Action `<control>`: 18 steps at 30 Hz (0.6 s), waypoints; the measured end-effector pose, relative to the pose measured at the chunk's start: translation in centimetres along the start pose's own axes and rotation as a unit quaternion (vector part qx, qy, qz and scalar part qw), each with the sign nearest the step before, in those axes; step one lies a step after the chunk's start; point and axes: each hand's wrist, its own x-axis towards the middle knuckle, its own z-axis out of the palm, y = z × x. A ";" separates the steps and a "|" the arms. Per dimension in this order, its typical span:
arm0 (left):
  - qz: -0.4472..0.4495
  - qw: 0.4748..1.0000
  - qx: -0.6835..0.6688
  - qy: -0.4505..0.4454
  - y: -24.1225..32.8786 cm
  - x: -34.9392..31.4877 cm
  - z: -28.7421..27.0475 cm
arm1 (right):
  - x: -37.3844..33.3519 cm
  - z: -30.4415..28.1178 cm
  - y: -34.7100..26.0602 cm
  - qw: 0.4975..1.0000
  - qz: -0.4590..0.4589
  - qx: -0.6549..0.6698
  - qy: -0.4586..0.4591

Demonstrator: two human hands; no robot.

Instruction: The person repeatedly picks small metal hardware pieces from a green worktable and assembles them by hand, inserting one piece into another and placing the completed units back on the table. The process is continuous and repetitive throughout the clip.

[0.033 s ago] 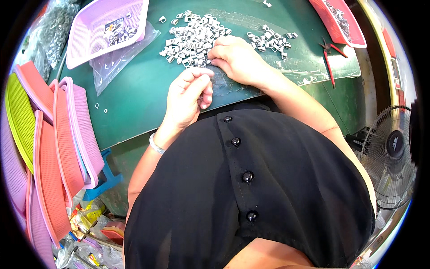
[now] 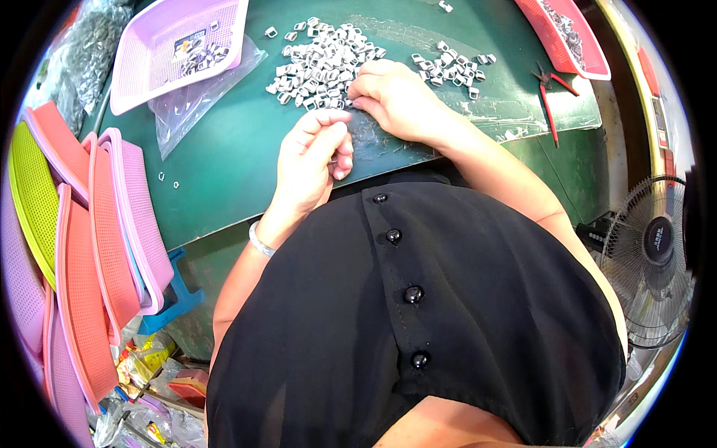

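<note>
A heap of small silver-grey square metal rings (image 2: 321, 63) lies on the green tabletop (image 2: 224, 179) in front of me. At the heap's near right edge, the thumb and fingers of my right hand (image 2: 399, 97) are pinched together, and whatever they hold is hidden. My left hand (image 2: 310, 157) is just nearer to me, its fingers curled in and its thumb against the forefinger. Anything in that grip is too small to make out. The two hands' fingertips are close together but apart. A smaller group of the same rings (image 2: 455, 69) lies beyond my right hand.
A pink perforated basket (image 2: 134, 78) with some metal pieces rests on a clear plastic bag (image 2: 179, 123) at the left. Red-handled pliers (image 2: 551, 112) and a red basket (image 2: 590, 63) of metal parts are at the right. Stacked baskets (image 2: 89, 269) stand left; a fan (image 2: 650, 261) stands right.
My left hand has shifted very slightly left and away from my right fingertips. My right hand and the heap look the same.
</note>
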 end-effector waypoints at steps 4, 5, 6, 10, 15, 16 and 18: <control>0.033 0.997 0.025 0.062 -0.1 0.6 0.7 | -0.4 -1.3 -0.8 0.987 0.073 0.135 -0.037; 0.026 0.997 0.028 0.061 0.0 0.7 0.7 | -0.5 -1.7 -1.2 0.978 0.092 0.183 -0.051; 0.021 0.998 0.021 0.054 0.0 0.7 0.6 | -0.6 -2.0 -1.5 0.965 0.111 0.230 -0.065; 0.004 0.999 0.003 0.040 0.0 0.8 0.5 | -1.0 -1.8 -1.8 0.926 0.166 0.324 -0.095; -0.005 0.999 -0.030 0.028 0.0 0.9 0.2 | -1.3 -1.7 -2.8 0.906 0.161 0.384 -0.074; -0.007 0.999 -0.039 0.022 0.0 0.9 0.0 | -1.3 -1.5 -2.9 0.906 0.157 0.389 -0.058; -0.009 0.999 -0.050 0.013 -0.1 0.9 -0.2 | -1.2 -1.4 -3.3 0.913 0.172 0.365 -0.056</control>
